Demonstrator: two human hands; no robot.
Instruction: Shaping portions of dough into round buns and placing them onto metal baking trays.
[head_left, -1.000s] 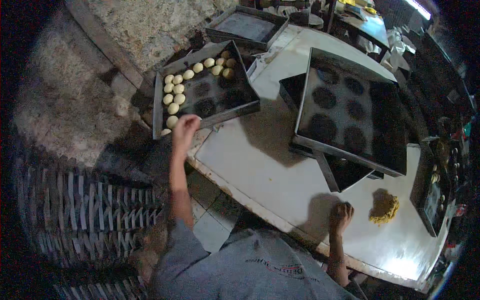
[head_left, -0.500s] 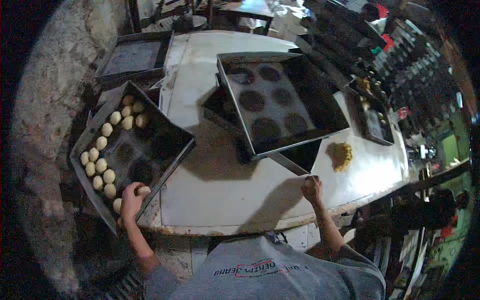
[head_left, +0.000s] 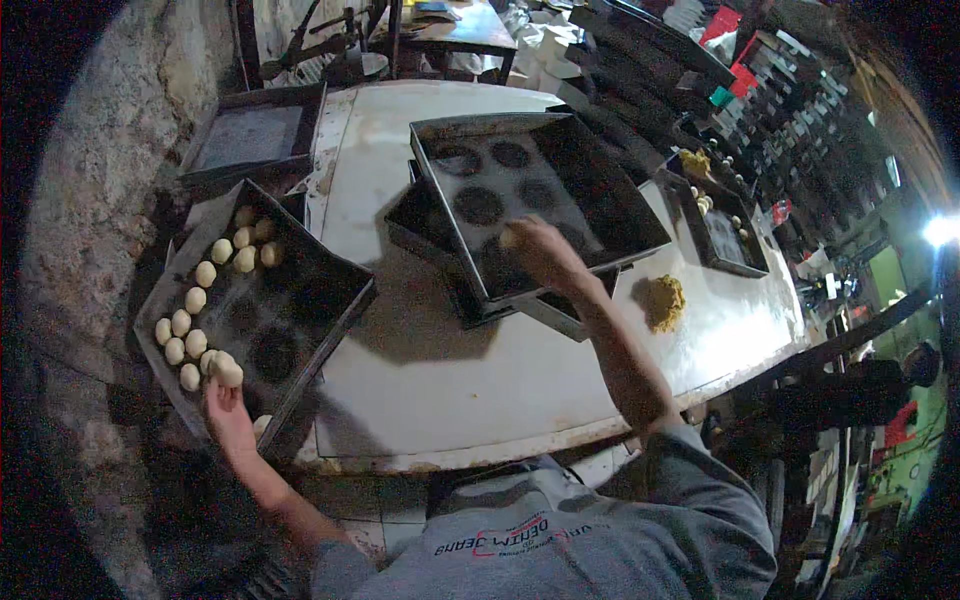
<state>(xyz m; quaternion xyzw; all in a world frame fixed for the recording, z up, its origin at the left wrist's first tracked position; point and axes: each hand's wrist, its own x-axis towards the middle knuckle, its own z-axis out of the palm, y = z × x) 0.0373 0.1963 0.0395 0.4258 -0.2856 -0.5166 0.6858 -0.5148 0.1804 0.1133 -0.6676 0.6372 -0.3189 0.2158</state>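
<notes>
White table (head_left: 420, 390) at centre; wall (head_left: 130, 170) at 10 o'clock; lamp (head_left: 940, 232) at 3. Left hand (head_left: 231, 418) grips dough ball (head_left: 229, 373) over tray (head_left: 320, 345), 9 o'clock. Right hand (head_left: 543, 250) pinches second ball (head_left: 508, 238) over stacked tray (head_left: 600, 190), 1 o'clock.

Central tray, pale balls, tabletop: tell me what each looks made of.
Central tray: probably dark, worn sheet metal, judging by its thin-edged walls. Pale balls: likely dough, matte and smooth, judging by their soft, slightly uneven rounding. Tabletop: smooth, pale, glossy where light glares; its material is unclear.
</notes>
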